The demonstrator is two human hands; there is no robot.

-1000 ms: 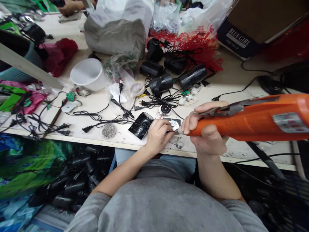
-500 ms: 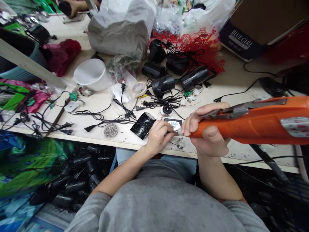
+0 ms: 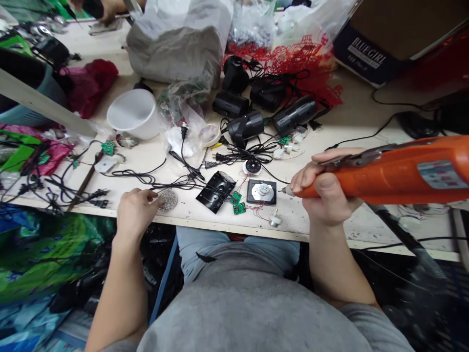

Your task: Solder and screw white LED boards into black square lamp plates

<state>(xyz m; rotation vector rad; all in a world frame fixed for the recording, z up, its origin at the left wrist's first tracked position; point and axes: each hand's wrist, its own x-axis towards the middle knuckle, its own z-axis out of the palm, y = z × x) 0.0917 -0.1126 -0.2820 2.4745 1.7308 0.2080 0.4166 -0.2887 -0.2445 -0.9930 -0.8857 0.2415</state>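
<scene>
1. Black cords with plugs [image 3: 98,196], tangled; left end of the tabletop [image 3: 340,124], near edge.
2. White tub [image 3: 132,113], round, upright; far side of the left hand.
3. Left hand [image 3: 135,213], palm down at the near edge; fingers drawn in narrow, tips at the left rim of the metal bits. Whether anything is pinched there cannot be told.
4. Metal bits [image 3: 169,200], small, silver, in a round heap; right of the left hand.
5. Black casing [image 3: 215,193], lying tilted; right of the heap, well apart from it.
6. Green circuit boards [image 3: 239,209], with thin red wires; just right of the casing.
7. Black housings [image 3: 246,126], five visible, grouped on the far side among cords.
8. Round white piece [image 3: 252,166], black face upward; far side of the square plate.
9. Square plate [image 3: 261,191], black, bearing a silver disc; flat, between circuit boards and screwdriver tip.
10. Right hand [image 3: 331,196], wrapped around the orange electric screwdriver [image 3: 392,172]; tip pointing left, just beside the plate's right edge.
11. Dark box [image 3: 362,55], lettered "BLUE GIRL"; far right.
</scene>
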